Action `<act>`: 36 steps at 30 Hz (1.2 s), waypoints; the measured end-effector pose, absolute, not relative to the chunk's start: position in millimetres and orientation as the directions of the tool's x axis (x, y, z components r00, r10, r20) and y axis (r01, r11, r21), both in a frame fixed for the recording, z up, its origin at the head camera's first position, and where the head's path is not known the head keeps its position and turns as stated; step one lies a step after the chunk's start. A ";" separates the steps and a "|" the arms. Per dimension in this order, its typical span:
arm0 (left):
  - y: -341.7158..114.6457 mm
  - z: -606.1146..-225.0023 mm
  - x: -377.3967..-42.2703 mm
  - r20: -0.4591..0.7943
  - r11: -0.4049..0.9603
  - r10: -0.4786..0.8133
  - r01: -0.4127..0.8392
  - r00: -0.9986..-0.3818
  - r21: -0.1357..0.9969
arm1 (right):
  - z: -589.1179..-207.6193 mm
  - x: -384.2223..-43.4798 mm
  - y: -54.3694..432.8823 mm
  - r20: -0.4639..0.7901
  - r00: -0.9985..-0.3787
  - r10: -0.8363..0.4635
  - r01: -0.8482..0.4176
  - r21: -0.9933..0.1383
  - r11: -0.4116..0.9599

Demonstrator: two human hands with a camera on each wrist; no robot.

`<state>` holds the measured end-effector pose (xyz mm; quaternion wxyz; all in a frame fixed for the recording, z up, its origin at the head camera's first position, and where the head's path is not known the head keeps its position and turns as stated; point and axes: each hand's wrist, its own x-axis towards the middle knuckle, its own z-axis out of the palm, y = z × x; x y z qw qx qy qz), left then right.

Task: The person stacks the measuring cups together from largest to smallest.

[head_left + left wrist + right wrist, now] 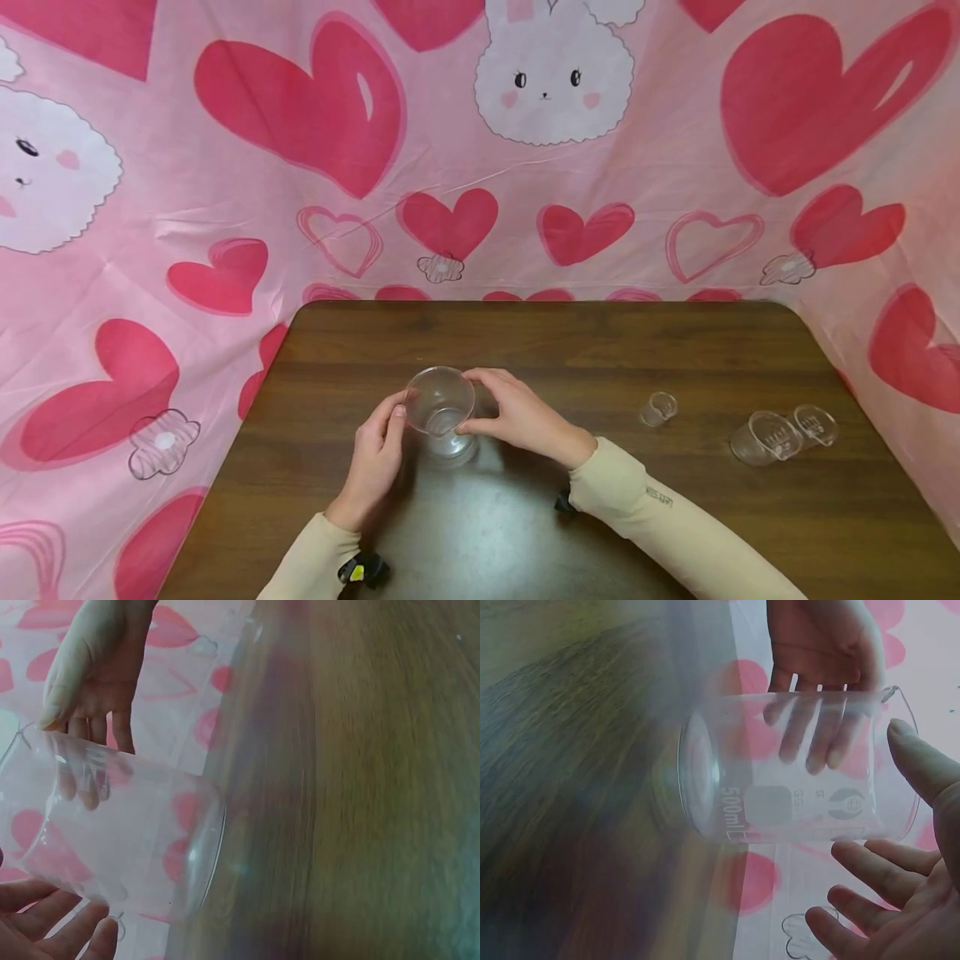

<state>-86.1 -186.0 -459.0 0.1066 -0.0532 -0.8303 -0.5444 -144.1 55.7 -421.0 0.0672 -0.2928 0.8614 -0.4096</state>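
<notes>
A clear glass beaker (pixel 441 417) marked 500ml is upright between my two hands, its base close over the dark wooden table (pixel 525 342). On its left side my left hand (pixel 380 446) grips it, thumb near the rim. From the right, my right hand (pixel 517 414) holds it with the thumb in front and the fingers toward the back. The right wrist view shows the white print on the beaker (pixel 795 772), and the right thumb lies at the rim there. In the left wrist view the left fingers (pixel 67 922) lie along the glass.
A tiny glass beaker (pixel 660 410) stands right of my right hand. Farther right, a larger beaker (pixel 761 439) and a smaller one (pixel 816 426) stand close together, overlapping in this view. A pink cloth (pixel 517 175) with hearts hangs behind and beside the table.
</notes>
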 end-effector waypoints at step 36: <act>-116.4 -467.0 -94.3 0.291 0.319 0.288 0.378 -0.912 0.869 | -423.4 -132.0 137.7 0.090 -0.870 -0.485 -0.352 -0.801 0.483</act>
